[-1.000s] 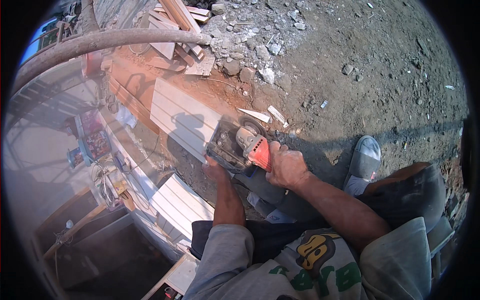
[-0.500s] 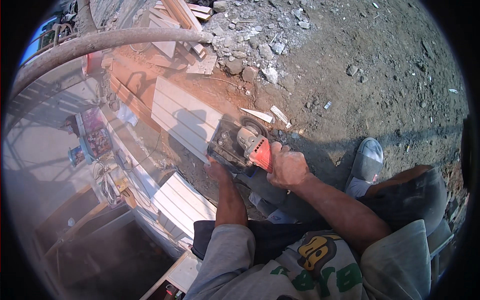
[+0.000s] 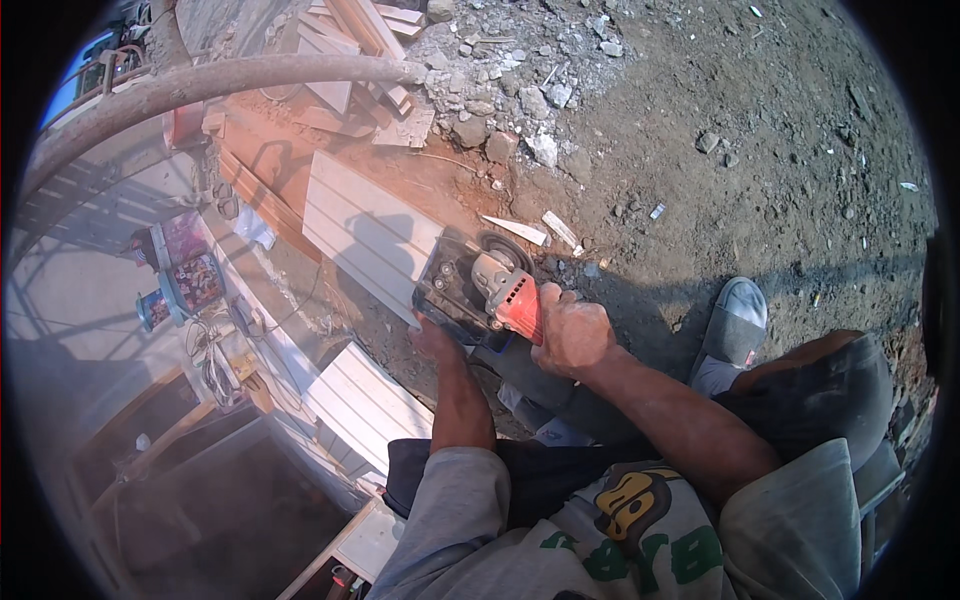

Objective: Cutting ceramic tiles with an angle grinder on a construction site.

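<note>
My right hand (image 3: 577, 334) is wrapped round the red body of an angle grinder (image 3: 518, 304). The grinder has a grey head, a round black disc guard and a black base plate (image 3: 447, 280) that lies over the near end of a pale striped tile (image 3: 365, 225). My left hand (image 3: 432, 340) grips the tile's near corner, just beside the base plate; some of its fingers are hidden beneath. A shadow falls across the tile. The cutting edge itself cannot be made out.
Another striped tile (image 3: 365, 405) lies left of my left forearm. A thick curved pole (image 3: 230, 78) crosses the upper left. Farther off are stacked tile offcuts (image 3: 365, 40), rubble (image 3: 500, 110) and tile slivers (image 3: 515, 230). Tangled cable (image 3: 212, 362) lies left. My sandalled foot (image 3: 738, 320) stands at right.
The angle grinder and my right hand have shifted very slightly to the left. My left hand and the tile stay in place.
</note>
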`<action>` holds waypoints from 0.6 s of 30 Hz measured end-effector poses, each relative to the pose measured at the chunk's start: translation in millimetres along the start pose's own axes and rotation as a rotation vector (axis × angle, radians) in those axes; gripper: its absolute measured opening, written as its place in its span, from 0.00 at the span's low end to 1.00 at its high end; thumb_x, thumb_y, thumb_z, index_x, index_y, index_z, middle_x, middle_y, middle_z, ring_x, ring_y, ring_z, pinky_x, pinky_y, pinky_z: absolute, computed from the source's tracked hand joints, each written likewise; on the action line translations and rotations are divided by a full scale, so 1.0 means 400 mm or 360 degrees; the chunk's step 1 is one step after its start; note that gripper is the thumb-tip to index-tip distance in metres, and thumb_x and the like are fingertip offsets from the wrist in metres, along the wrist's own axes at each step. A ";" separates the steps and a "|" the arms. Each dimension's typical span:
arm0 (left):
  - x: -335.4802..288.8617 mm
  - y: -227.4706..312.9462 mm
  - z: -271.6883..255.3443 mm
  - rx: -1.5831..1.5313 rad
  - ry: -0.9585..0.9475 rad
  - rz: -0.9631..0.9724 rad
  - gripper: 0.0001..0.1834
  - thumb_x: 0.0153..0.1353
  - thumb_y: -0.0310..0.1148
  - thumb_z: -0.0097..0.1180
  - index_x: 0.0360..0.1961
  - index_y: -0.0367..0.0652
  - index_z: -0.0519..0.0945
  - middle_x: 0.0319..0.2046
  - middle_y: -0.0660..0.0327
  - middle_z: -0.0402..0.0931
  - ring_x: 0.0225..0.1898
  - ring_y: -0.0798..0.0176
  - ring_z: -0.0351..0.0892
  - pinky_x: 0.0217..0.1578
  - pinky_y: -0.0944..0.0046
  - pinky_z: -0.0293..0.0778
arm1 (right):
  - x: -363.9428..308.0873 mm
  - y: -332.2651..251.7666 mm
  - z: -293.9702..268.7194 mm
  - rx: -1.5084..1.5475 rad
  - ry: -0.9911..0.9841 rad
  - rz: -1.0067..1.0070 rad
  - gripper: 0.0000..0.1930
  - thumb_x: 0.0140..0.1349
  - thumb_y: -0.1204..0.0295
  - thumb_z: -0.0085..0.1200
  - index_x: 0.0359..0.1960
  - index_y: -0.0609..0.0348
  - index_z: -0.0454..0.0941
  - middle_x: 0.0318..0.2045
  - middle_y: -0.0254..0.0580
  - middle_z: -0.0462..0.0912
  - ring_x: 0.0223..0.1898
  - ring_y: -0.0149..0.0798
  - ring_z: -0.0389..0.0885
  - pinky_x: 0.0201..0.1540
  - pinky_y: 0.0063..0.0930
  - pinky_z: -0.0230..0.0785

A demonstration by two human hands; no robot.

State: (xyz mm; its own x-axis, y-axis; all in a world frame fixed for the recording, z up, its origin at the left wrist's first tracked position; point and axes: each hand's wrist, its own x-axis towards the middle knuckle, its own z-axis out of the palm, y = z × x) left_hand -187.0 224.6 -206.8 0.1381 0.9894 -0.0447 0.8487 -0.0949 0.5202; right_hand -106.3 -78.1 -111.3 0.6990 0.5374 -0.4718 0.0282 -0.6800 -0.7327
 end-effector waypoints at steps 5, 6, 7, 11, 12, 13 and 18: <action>0.008 0.001 -0.006 -0.0087 0.0006 -0.0017 0.45 0.59 0.60 0.54 0.58 0.22 0.69 0.53 0.34 0.73 0.52 0.39 0.76 0.53 0.49 0.73 | 0.000 -0.008 0.000 0.0006 0.0045 -0.0015 0.27 0.46 0.64 0.61 0.44 0.65 0.64 0.37 0.59 0.79 0.35 0.54 0.84 0.39 0.42 0.78; 0.002 0.004 -0.005 -0.0087 0.0003 -0.0016 0.45 0.59 0.60 0.54 0.58 0.22 0.69 0.53 0.34 0.73 0.52 0.39 0.76 0.53 0.49 0.73 | 0.000 -0.006 0.001 -0.0001 0.0064 -0.0027 0.27 0.46 0.64 0.61 0.44 0.65 0.64 0.37 0.59 0.79 0.35 0.54 0.84 0.38 0.42 0.78; -0.007 0.004 -0.004 -0.0125 0.0005 -0.0015 0.45 0.60 0.60 0.54 0.58 0.21 0.69 0.53 0.34 0.73 0.51 0.39 0.76 0.52 0.49 0.73 | -0.001 -0.003 0.002 -0.0002 0.0066 -0.0030 0.27 0.46 0.64 0.61 0.44 0.65 0.64 0.37 0.59 0.79 0.35 0.54 0.84 0.38 0.42 0.78; -0.011 0.007 -0.006 -0.0217 0.0002 0.0023 0.44 0.61 0.59 0.53 0.56 0.20 0.69 0.51 0.33 0.73 0.49 0.39 0.78 0.50 0.49 0.74 | 0.000 0.000 0.005 -0.0008 0.0083 -0.0046 0.27 0.45 0.64 0.62 0.43 0.65 0.64 0.36 0.59 0.79 0.33 0.54 0.84 0.36 0.42 0.78; -0.011 0.005 -0.006 -0.0216 0.0002 0.0024 0.44 0.61 0.59 0.53 0.56 0.20 0.69 0.51 0.33 0.73 0.49 0.39 0.78 0.50 0.49 0.74 | 0.001 -0.001 0.006 -0.0010 0.0089 -0.0045 0.27 0.45 0.64 0.62 0.43 0.65 0.64 0.36 0.59 0.79 0.33 0.53 0.84 0.36 0.42 0.78; -0.020 0.005 0.000 -0.0168 -0.0001 0.0043 0.44 0.61 0.59 0.53 0.56 0.20 0.70 0.50 0.33 0.74 0.49 0.39 0.78 0.49 0.48 0.74 | 0.002 0.005 0.010 -0.0013 0.0089 -0.0041 0.27 0.45 0.64 0.62 0.43 0.65 0.64 0.36 0.59 0.79 0.33 0.53 0.84 0.36 0.42 0.78; 0.039 -0.049 0.014 -0.0221 0.0077 0.0069 0.42 0.62 0.59 0.51 0.54 0.20 0.72 0.48 0.33 0.75 0.48 0.38 0.78 0.49 0.48 0.74 | 0.003 -0.008 0.003 -0.0001 0.0051 -0.0035 0.27 0.44 0.64 0.63 0.42 0.65 0.64 0.35 0.59 0.79 0.33 0.54 0.84 0.35 0.42 0.78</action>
State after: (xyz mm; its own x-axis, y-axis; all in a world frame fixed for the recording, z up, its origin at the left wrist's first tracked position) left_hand -198.5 241.1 -222.6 0.1456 0.9892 0.0197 0.7635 -0.1250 0.6337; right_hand -106.5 -74.4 -110.2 0.7209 0.5358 -0.4395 0.0444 -0.6687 -0.7422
